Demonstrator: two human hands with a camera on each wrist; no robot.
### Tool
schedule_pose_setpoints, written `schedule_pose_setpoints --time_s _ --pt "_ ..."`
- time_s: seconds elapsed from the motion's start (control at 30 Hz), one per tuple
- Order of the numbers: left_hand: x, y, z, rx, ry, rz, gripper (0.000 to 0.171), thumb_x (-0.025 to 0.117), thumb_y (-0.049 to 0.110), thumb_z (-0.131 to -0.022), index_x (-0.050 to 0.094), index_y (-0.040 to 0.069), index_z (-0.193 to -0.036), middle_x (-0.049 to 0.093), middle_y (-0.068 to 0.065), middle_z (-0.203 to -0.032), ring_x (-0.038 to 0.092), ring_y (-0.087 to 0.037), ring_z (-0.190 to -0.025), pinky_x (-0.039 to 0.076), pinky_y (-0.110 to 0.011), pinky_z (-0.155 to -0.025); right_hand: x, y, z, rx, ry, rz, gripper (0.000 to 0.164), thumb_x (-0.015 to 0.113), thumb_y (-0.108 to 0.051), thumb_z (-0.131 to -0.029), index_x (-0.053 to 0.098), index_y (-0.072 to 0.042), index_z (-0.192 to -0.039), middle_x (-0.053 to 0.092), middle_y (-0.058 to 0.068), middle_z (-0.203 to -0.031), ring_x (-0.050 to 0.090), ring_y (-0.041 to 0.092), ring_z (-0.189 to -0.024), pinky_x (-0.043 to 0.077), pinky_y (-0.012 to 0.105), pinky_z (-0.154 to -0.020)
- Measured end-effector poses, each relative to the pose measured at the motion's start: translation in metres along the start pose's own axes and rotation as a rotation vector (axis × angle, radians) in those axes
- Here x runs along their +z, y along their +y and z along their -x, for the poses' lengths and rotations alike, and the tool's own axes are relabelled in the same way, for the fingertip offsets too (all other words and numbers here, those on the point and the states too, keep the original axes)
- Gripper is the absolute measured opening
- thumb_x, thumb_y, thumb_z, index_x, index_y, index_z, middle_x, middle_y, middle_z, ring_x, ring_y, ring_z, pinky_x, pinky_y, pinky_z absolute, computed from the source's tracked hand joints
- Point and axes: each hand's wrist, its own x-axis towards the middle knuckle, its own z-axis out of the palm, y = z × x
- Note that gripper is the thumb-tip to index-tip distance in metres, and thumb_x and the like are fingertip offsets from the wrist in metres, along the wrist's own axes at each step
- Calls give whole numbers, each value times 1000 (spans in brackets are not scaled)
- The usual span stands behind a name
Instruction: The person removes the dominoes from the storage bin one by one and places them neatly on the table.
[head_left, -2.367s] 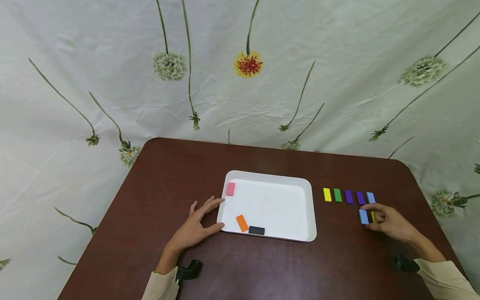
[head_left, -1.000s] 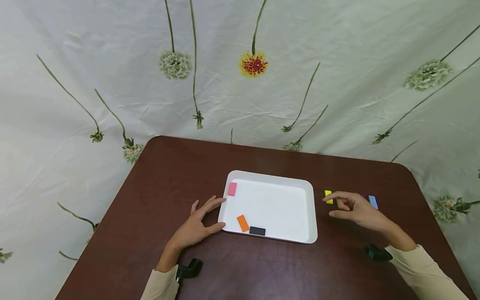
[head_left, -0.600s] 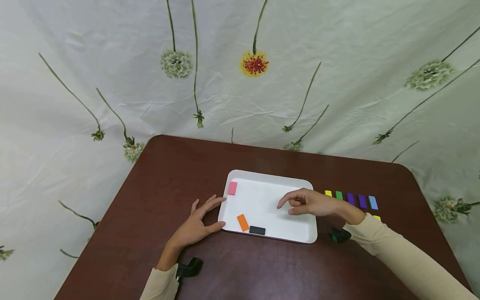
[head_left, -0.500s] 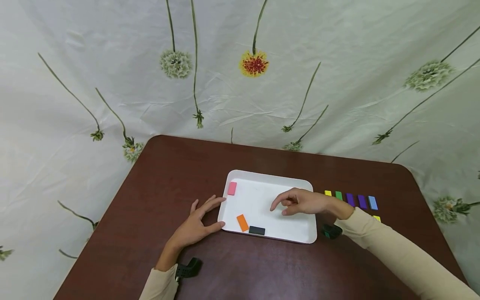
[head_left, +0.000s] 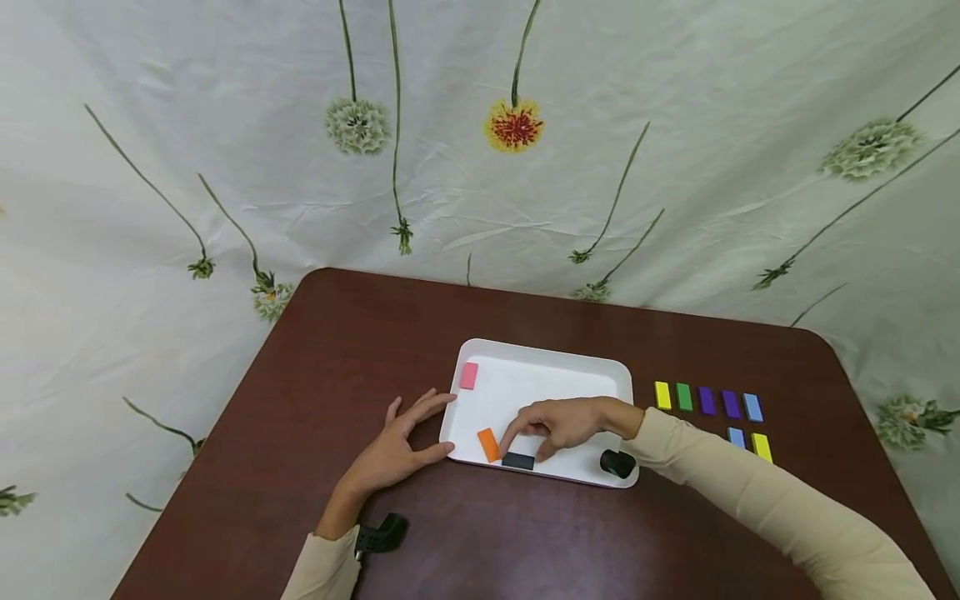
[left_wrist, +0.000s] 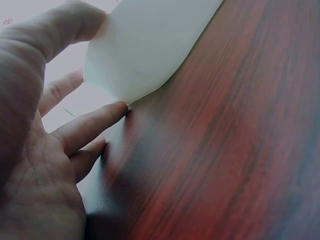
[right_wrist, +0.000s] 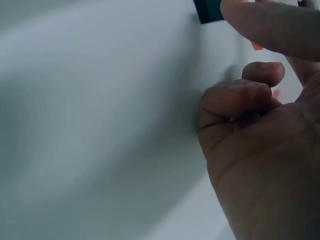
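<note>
A shallow white tray [head_left: 551, 379] lies on the table. My left hand [head_left: 390, 457] is at its left end with fingers spread, the thumb and fingertips touching the rim; the left wrist view shows a fingertip at the tray's outer wall [left_wrist: 145, 45]. Over the tray, my right hand [head_left: 566, 423] pinches a black domino-shaped block [head_left: 519, 461] at its two ends, by the near wall. In the right wrist view the thumb meets the end of that block [right_wrist: 209, 11], and the other fingers are curled. An orange block [head_left: 489, 445] lies slanted just left of it.
A pink block [head_left: 468, 376] lies in the tray's far left corner. Right of the tray is a row of yellow [head_left: 663, 396], green [head_left: 684, 397], purple and light blue blocks. Nearer are another light blue block [head_left: 737, 437] and a yellow block [head_left: 761, 447].
My right hand has travelled left from the blocks on the table, across the tray, and down to the black block, which it now pinches. The left hand stays at the tray's rim.
</note>
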Motion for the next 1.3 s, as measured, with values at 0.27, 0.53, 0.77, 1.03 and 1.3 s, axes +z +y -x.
schedule_pose_setpoints --time_s 0.27,0.53,0.77,1.03,1.3 --pt "1 1 -5 22 -1 -6 67 79 31 -87 50 24 -147 48 -2 -153 28 -34 -151 -7 -66 -116 2 -6 -4 60 5 92 50 71 9 -82 73 -21 -121 57 1 -102 43 12 -91 35 22 -84" --pt "1 1 -9 31 -4 -6 67 79 30 -87 50 22 -147 49 -2 -153 28 -34 -151 -8 -65 -116 3 -7 0 127 25 179 50 74 8 -79 73 -28 -113 55 -5 -103 45 9 -99 38 26 -94" --pt "1 0 -7 20 3 -11 66 79 30 -87 50 25 -147 49 -2 -152 28 -34 -151 -7 -65 -117 4 -3 2 120 50 192 51 73 12 -78 70 -25 -112 49 -4 -92 43 9 -93 38 24 -86" --pt "3 0 -5 22 2 9 66 79 30 -88 51 20 -147 50 -4 -152 28 -35 -151 -7 -65 -116 5 -3 8 100 94 151 48 70 15 -77 67 -15 -113 41 -4 -85 42 7 -87 36 21 -81" --pt "1 -2 -2 23 -1 14 66 79 28 -88 51 20 -147 50 -4 -152 28 -35 -151 -6 -64 -116 -4 -8 32 58 208 136 40 73 5 -84 64 -13 -118 37 5 -80 39 13 -80 35 22 -78"
